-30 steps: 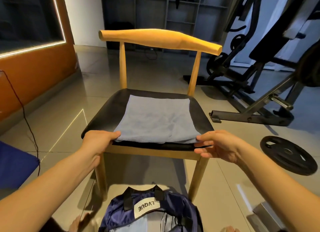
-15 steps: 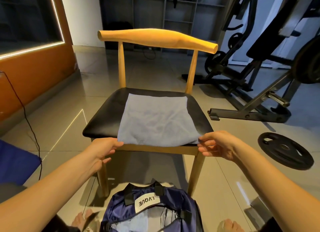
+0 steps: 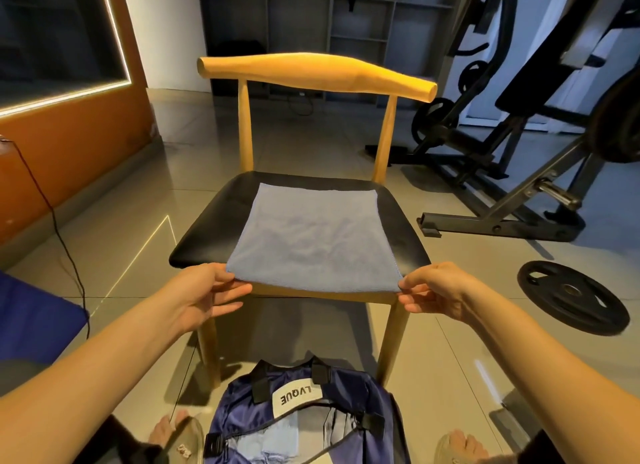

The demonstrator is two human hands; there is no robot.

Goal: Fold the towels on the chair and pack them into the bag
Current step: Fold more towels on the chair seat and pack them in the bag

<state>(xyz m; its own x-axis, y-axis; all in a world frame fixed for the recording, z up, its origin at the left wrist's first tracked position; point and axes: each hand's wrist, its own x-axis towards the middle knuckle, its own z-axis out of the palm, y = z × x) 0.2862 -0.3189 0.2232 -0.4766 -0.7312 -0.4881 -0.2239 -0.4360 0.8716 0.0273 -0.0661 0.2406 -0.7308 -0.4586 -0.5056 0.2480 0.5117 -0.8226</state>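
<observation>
A single pale blue towel (image 3: 311, 238) lies spread flat and nearly square on the black seat of a wooden chair (image 3: 214, 228). Its surface shows faint creases, its far edge runs straight across near the backrest posts, and its near edge hangs just over the front lip of the seat. Bare black seat shows on both sides of it.

The left hand (image 3: 204, 294) pinches the towel's near left corner, thumb on top and fingers curled underneath. The right hand (image 3: 436, 290) pinches the near right corner in the same way, thumb and fingertips closed on the cloth. The 2 hands are well apart, 1 at each end of the front edge.

On the floor just in front of the chair, between the person's 2 bare feet, sits a navy bag (image 3: 349, 391) with black straps and a white label (image 3: 296, 396) reading LVQUE upside down. Its top is open, and pale blue cloth (image 3: 277, 443) shows inside.

To the right of the chair a black weight plate (image 3: 571, 297) lies flat on the tiles, with a weight bench (image 3: 502, 172) behind it. On the left a thin black cable (image 3: 52, 214) trails down an orange wall (image 3: 69, 145) to a dark blue surface (image 3: 31, 321) at the frame's edge. Grey shelving (image 3: 329, 20) stands behind the chair. Nothing lies between the hands and the towel, or between the chair and the bag.
</observation>
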